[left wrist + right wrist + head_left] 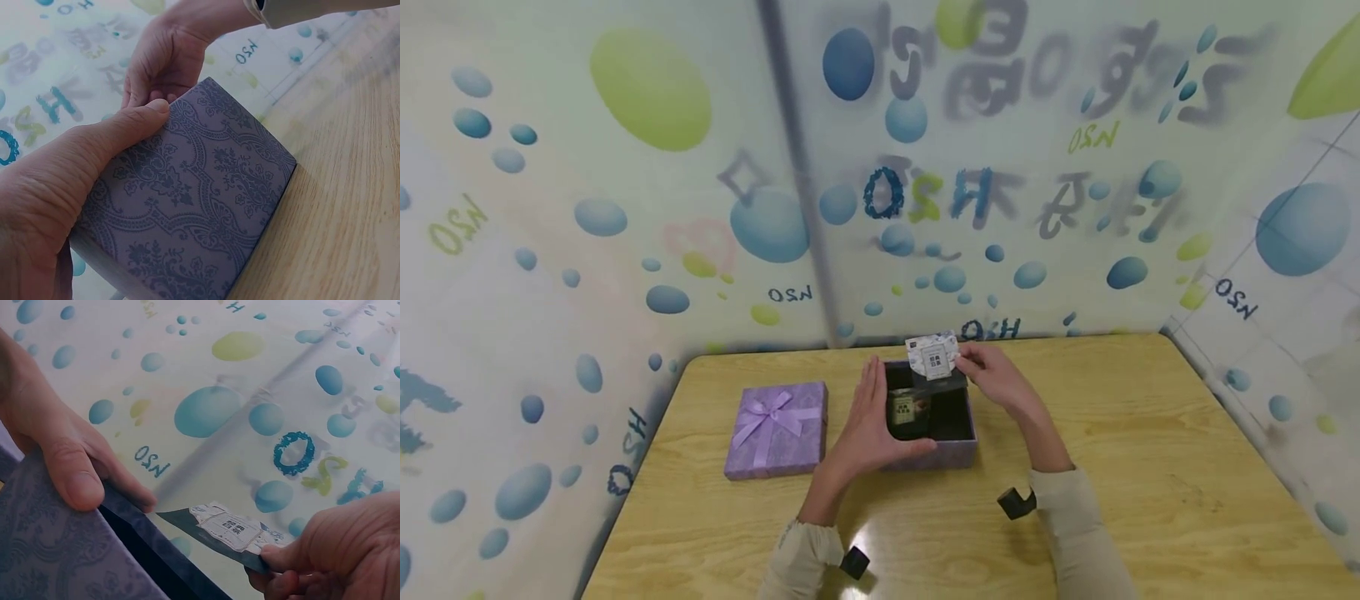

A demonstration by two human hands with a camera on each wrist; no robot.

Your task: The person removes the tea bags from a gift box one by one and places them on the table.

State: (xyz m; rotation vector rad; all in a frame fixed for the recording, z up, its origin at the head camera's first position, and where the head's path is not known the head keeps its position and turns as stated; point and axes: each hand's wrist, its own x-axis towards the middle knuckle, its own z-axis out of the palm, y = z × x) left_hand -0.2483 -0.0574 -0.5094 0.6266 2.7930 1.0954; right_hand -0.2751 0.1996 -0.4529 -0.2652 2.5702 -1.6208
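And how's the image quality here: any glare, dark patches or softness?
Head view: glare on the table near the bottom edge, dark shade inside the box; left wrist view: dim overall, the box's pattern fairly crisp, the wall behind softer; right wrist view: also dim, the small print on the packet hard to read.

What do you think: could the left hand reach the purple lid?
Probably yes: the purple lid lies just beside the left hand, with nothing visible between them, though that hand would first have to leave the box.
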